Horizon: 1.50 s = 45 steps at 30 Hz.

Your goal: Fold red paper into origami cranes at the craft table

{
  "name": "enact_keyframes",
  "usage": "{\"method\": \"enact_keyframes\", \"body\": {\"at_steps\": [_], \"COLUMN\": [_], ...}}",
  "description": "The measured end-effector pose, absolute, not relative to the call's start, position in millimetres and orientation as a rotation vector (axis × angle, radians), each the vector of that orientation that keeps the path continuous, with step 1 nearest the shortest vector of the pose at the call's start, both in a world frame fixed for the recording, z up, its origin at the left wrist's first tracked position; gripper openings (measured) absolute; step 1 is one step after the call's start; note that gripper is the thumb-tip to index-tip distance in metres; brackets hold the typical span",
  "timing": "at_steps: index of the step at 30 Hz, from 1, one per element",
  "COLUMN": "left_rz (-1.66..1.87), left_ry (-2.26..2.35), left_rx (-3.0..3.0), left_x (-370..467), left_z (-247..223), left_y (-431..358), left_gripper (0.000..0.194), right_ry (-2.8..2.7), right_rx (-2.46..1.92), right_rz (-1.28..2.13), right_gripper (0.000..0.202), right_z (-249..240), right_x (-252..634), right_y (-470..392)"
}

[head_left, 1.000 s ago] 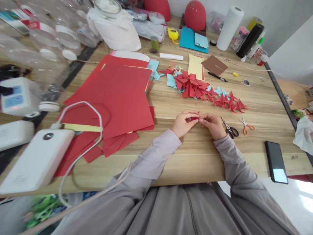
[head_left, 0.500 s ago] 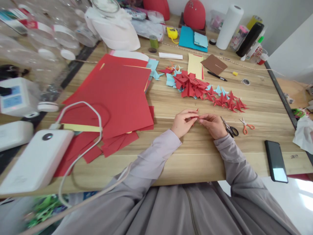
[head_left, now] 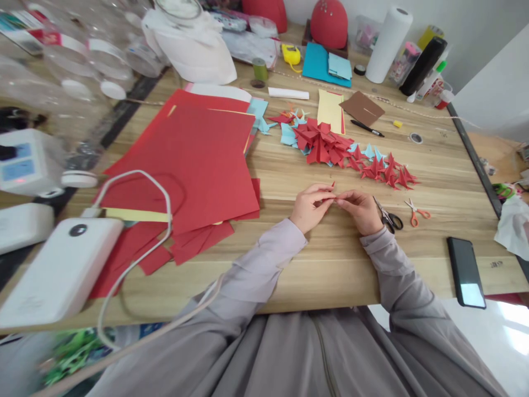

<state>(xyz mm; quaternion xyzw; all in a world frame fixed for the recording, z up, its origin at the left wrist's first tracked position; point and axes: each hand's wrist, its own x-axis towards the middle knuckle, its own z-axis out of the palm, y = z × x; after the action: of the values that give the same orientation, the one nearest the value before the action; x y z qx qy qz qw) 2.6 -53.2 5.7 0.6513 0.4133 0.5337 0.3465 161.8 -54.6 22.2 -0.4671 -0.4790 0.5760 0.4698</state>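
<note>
Between my two hands is a small folded red paper piece [head_left: 333,184], mostly covered by fingers; one tip sticks up. My left hand [head_left: 311,207] pinches it from the left, and the fingertips of my right hand [head_left: 357,209] pinch its right side, close to the left fingertips. Beyond the hands lies a pile of folded red paper figures [head_left: 322,144], with light blue ones [head_left: 288,135] at its left edge. Black-handled scissors [head_left: 392,221] rest just right of my right hand, and orange-handled scissors [head_left: 416,213] lie farther right.
Large red paper sheets [head_left: 206,165] cover the left of the table. A white power bank [head_left: 61,270] with a cable sits front left, and a phone [head_left: 467,271] front right. Farther back are yellow paper [head_left: 329,110], brown paper [head_left: 363,108], a pen [head_left: 367,128] and a white roll [head_left: 388,47].
My hands stay in nearly the same place. Less of the red paper shows between the fingertips, and my left fingers have shifted slightly.
</note>
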Motion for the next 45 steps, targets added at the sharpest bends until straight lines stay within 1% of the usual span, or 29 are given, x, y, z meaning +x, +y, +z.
{"method": "enact_keyframes", "body": {"at_steps": [20,29,36,45], "left_rz": [1.401,1.414,1.416,1.403], "left_ry": [1.093,1.108,1.106,1.107], "left_rx": [1.774,1.766,1.782,1.785], "left_x": [2.0,2.3,2.3,2.4], "left_z": [4.5,4.2,3.7,3.9], "left_y": [-52.7,-52.2,-51.8,-52.5], "left_gripper": [0.011,0.011,0.011,0.012], "right_ry": [-1.216,-1.102,-1.002,-1.003], "right_rx": [-1.191,-1.167,-1.205,-1.206], "right_rz": [1.358,1.432,1.486,1.48], "right_gripper": [0.027,0.022,0.026,0.025], "right_z": [30.8,28.5,26.4,24.8], "right_x": [155.8,154.9,153.5,153.8], "right_y": [-58.9,-60.3,-61.1,-60.4]}}
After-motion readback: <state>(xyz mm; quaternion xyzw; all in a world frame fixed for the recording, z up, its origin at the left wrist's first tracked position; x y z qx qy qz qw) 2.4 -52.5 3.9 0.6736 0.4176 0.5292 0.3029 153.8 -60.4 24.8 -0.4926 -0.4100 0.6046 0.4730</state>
